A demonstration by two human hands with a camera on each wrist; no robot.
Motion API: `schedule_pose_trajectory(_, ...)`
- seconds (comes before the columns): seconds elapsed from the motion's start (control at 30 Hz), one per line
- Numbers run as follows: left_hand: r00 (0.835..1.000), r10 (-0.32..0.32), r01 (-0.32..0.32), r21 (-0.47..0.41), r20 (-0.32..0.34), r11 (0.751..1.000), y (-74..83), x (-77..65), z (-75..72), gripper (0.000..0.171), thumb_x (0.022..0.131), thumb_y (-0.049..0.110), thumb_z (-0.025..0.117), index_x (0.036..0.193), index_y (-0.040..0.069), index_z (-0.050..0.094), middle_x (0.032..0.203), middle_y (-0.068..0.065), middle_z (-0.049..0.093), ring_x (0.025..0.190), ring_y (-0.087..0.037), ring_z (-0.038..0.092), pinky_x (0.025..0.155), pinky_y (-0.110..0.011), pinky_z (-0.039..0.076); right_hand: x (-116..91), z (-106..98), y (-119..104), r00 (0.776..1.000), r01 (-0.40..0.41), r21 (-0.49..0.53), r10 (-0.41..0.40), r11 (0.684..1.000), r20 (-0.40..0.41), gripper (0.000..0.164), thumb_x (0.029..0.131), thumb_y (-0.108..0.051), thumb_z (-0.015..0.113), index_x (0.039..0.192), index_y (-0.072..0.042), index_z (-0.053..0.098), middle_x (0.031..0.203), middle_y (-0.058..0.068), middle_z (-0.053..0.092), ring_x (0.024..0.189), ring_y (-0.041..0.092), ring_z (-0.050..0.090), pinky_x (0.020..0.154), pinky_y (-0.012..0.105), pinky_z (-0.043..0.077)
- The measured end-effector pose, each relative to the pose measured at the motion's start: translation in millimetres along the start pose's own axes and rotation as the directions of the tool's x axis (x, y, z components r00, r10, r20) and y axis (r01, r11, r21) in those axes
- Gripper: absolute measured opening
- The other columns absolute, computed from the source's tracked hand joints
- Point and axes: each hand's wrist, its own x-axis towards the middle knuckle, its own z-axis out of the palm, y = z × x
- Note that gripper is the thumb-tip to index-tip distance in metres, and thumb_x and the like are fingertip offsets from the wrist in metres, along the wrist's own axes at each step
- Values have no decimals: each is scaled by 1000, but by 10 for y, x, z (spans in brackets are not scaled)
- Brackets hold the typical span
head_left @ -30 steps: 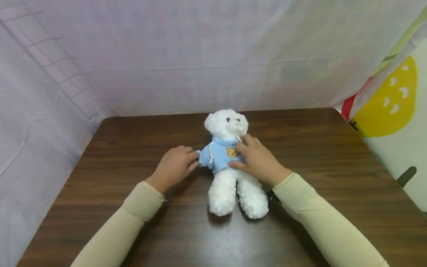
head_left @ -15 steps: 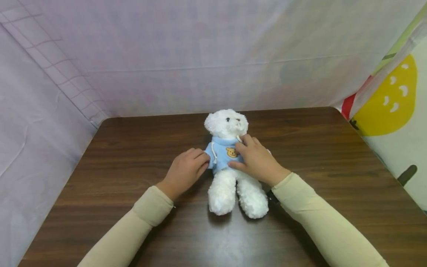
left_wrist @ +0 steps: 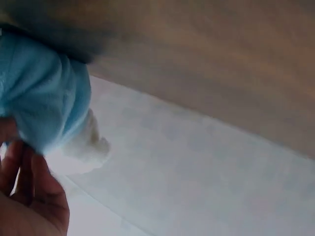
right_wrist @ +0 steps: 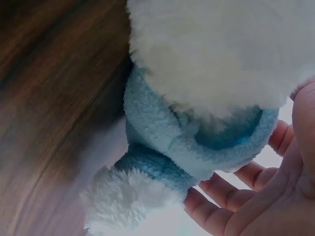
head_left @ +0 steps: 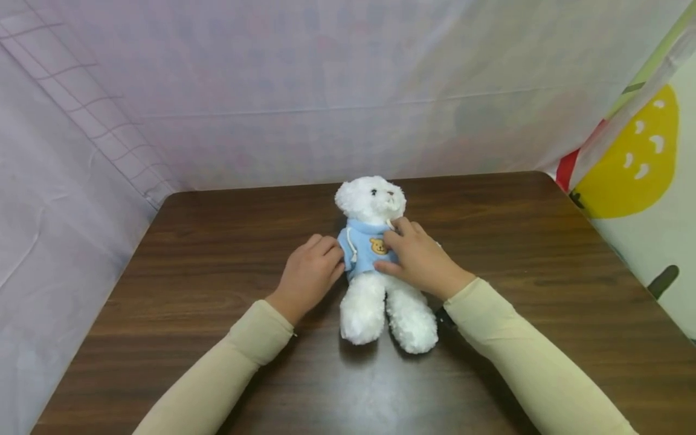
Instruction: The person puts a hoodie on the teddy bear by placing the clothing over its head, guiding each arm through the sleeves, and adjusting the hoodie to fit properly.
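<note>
A white plush teddy bear (head_left: 363, 311) lies on its back on the table, head toward the far edge. It wears a light blue hoodie (head_left: 363, 244) with a white drawstring (head_left: 352, 246) and a small bear-face patch (head_left: 378, 246). At the hoodie's left side, my left hand (head_left: 311, 275) pinches the sleeve, whose end is hidden by the fingers. The left wrist view shows thumb and fingertips together on the blue cloth (left_wrist: 44, 93). My right hand (head_left: 421, 260) rests on the other side of the chest, fingers spread. In the right wrist view its fingertips touch the hoodie (right_wrist: 162, 137).
The brown wood-grain table (head_left: 217, 241) has rounded far corners. A pale cloth hangs behind it (head_left: 326, 90), with another on the left. At the right is a white cloth with a yellow printed shape (head_left: 631, 163).
My left hand has moved right, toward the bear's body, and the sleeve it pinches has come in with it. The right hand stays on the chest.
</note>
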Motion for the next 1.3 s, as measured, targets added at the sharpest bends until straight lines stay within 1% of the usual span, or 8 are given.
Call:
schedule_pose_trajectory(0.23,995,-40,42,17,-96,999,-134,-21,-13,4,85,2,71,88,1,69,93,-9,64,85,-27,57,73,-37,50,5,33,-34,1000,-29,0,29,1000,4,34,90,-39,73,93,-11,54,121,19,48,95,32,50,64,43,49)
schedule_pose_trajectory(0.47,982,-188,188,14,-15,982,-352,-1,-63,6,88,-3,65,94,-1,66,98,-13,62,90,-32,56,75,-41,50,-7,25,-63,1000,-18,-12,18,1000,0,34,91,-39,73,93,-11,54,117,18,48,91,30,49,66,42,47)
schedule_pose_trajectory(0.6,973,-227,228,-56,31,972,-367,7,-62,8,90,-3,64,97,1,66,100,-11,63,90,-31,55,80,-39,49,18,-37,-1,999,-42,93,41,995,18,35,89,-37,76,94,-11,53,106,11,48,86,26,48,70,39,44)
schedule_pose_trajectory(0.7,975,-220,223,-100,43,970,-346,-4,-56,9,92,-2,63,98,2,67,101,-9,64,91,-29,54,80,-38,49,50,-86,96,997,-82,234,81,969,13,33,92,-33,73,102,-8,53,98,8,50,81,23,48,70,37,42)
schedule_pose_trajectory(0.8,976,-211,215,-125,45,969,-320,-22,-50,9,93,-1,62,98,4,67,102,-7,63,91,-28,54,80,-37,49,59,-86,145,995,-87,297,100,951,-27,34,95,-30,68,114,-5,54,104,10,54,86,24,52,75,40,45)
schedule_pose_trajectory(0.93,979,-200,204,-138,44,969,-308,-43,-54,10,94,-1,61,99,5,67,102,-7,62,91,-26,54,79,-36,49,41,-29,89,988,21,209,11,978,-151,32,92,-27,73,111,-6,59,120,15,51,103,30,52,87,47,45)
schedule_pose_trajectory(1.03,980,-195,200,-142,43,970,-304,-48,-59,11,94,0,62,102,5,68,103,-7,62,92,-26,53,80,-36,49,34,-5,44,975,100,135,-70,986,-212,26,88,-24,77,102,-6,63,119,16,51,105,32,50,86,47,44)
schedule_pose_trajectory(1.3,973,-229,228,-130,7,965,-326,-37,-54,12,92,-2,63,100,4,69,101,-8,63,90,-28,54,79,-38,49,74,-46,70,983,102,98,-86,990,-160,13,94,-15,70,92,-4,65,108,14,55,93,28,51,78,41,46)
